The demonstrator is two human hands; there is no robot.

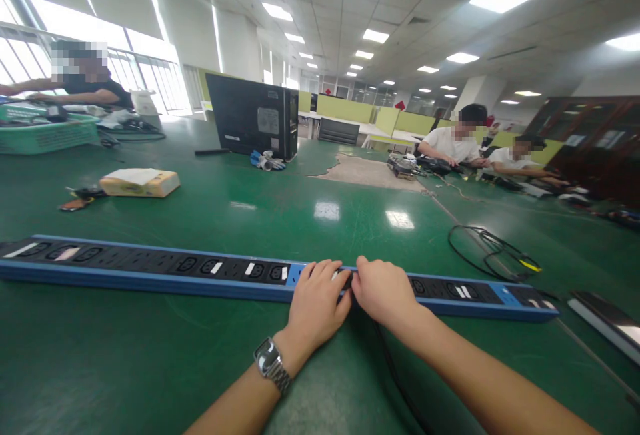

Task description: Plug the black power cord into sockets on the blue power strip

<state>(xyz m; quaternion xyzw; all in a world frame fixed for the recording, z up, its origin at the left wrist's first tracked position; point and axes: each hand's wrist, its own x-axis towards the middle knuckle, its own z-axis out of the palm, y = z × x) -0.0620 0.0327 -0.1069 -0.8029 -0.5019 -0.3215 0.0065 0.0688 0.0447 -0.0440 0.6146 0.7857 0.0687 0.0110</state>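
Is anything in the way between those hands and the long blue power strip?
Nothing visible blocks the left hand, which lies on the power strip. The right hand is over it, but hides what's beneath.

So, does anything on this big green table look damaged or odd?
Yes: there's a ragged, pale patch on the green table, beyond the blue power strip and right of the black computer case. Its jagged edge makes it look as if the green covering has torn away there.
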